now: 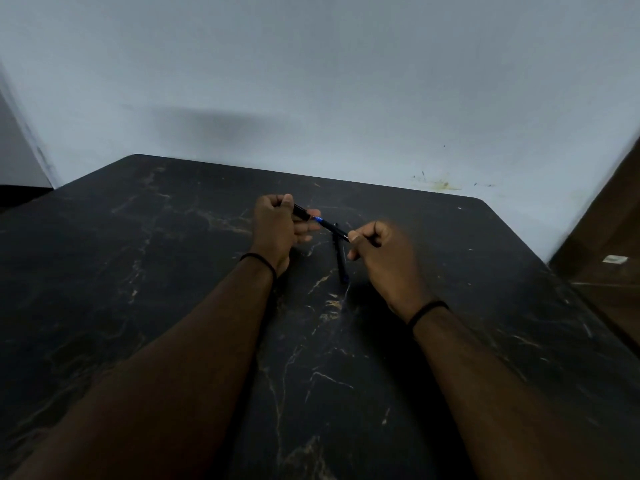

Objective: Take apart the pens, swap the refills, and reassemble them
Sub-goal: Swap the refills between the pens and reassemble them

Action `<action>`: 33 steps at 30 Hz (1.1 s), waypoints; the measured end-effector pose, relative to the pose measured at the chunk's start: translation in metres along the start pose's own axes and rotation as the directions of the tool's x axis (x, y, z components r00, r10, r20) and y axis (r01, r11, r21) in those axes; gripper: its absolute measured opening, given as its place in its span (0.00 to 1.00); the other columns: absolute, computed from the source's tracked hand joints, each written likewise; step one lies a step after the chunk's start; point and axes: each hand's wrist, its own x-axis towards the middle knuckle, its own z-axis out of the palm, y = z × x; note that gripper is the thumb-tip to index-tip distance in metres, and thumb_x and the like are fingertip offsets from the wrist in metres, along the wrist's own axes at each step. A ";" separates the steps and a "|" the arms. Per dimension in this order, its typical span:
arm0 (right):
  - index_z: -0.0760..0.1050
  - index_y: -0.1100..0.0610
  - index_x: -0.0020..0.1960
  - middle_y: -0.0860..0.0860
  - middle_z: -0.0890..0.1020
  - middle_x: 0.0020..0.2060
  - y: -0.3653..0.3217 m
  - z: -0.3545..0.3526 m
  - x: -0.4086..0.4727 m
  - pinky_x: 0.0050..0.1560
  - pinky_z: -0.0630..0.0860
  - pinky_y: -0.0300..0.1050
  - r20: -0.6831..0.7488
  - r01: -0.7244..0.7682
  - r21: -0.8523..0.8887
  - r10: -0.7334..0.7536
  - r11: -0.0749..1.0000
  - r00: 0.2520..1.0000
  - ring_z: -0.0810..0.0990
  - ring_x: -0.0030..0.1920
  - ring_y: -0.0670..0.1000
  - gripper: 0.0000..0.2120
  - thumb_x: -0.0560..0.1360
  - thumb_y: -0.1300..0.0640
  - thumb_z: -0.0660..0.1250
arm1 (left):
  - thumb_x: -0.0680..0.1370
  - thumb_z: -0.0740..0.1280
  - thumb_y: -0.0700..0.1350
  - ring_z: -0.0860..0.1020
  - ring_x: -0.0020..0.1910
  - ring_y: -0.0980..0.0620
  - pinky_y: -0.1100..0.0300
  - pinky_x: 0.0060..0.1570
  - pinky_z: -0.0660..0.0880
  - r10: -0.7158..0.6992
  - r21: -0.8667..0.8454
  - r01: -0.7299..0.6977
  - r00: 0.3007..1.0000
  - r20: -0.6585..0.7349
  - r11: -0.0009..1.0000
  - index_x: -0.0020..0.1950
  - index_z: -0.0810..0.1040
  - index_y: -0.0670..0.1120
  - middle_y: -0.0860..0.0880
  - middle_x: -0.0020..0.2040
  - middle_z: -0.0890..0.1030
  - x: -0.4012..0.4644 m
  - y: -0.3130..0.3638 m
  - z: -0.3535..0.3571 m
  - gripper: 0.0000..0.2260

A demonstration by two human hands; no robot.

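A slim black pen with a blue band near its middle (323,223) is held above the black, gold-veined marble tabletop (173,271), spanning the gap between the two hands. Its long axis runs from far left down to near right. The left hand (277,230) curls its fingers and thumb round the thicker far-left end of the pen; the right hand (377,251) pinches the thinner near-right end between thumb and curled fingers. Just below and between the hands, a second dark pen with a bluish end (340,259) lies flat on the tabletop, its long axis running near to far, the far end passing under the held pen. No writing on either pen can be read. Each wrist wears a thin black band (259,259). Beyond the table's far edge stands a pale grey-blue wall (311,81).
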 end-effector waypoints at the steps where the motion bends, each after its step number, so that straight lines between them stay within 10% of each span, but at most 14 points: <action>1: 0.79 0.57 0.44 0.49 0.83 0.33 0.000 0.000 0.000 0.41 0.73 0.34 0.001 0.009 -0.004 -0.009 1.000 1.000 0.80 0.35 0.43 0.07 0.79 0.57 0.68 | 0.86 0.53 0.45 0.85 0.37 0.49 0.57 0.33 0.79 -0.001 0.000 0.001 1.000 0.003 1.000 0.59 0.66 0.42 0.44 0.45 0.85 -0.001 0.000 0.000 0.08; 6: 0.78 0.57 0.40 0.50 0.83 0.32 -0.001 0.004 0.001 0.46 0.78 0.48 0.001 0.042 -0.009 -0.042 0.999 0.999 0.82 0.37 0.51 0.08 0.78 0.59 0.68 | 0.86 0.52 0.45 0.86 0.41 0.46 0.54 0.38 0.81 0.004 0.032 -0.005 0.999 0.047 0.999 0.61 0.66 0.41 0.43 0.47 0.85 -0.003 0.001 0.001 0.10; 33: 0.78 0.57 0.40 0.49 0.82 0.32 -0.003 0.000 -0.001 0.41 0.72 0.38 -0.017 -0.024 0.072 0.025 0.997 1.000 0.77 0.35 0.45 0.10 0.80 0.55 0.66 | 0.85 0.56 0.41 0.85 0.47 0.49 0.59 0.41 0.81 -0.062 -0.024 0.076 0.927 0.369 0.997 0.58 0.78 0.41 0.44 0.50 0.86 0.000 -0.007 -0.003 0.12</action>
